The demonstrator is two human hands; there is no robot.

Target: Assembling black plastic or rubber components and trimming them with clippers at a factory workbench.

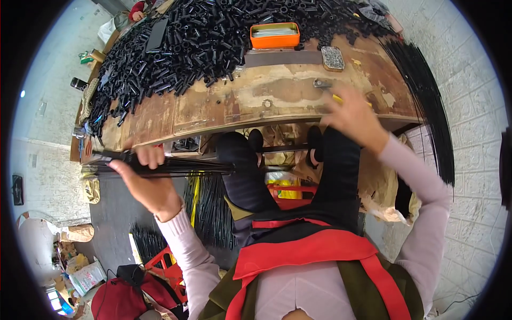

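Left hand (146, 178) is clamped around a bundle of thin black rods (170, 164). Rods are long, straight, glossy black, packed tight. The bundle lies level and runs out of both sides of the fist, just below the near edge of the worn wooden surface (240, 104).

Right hand (352, 114) is up on the surface edge, fingers spread and blurred. A yellow tool (338, 98) peeks out under the fingers, with a small metal bracket (321, 83) just beyond the fingertips. I can't tell whether the hand is closed on the tool or just resting on it.

Beyond the right hand: a small metal tin of screws (333, 57), then an orange tray (275, 35). Past the left hand, a big heap of short black tubes (202, 37) covers the far surface. More black rods (426, 101) fan out to the right of the right hand.
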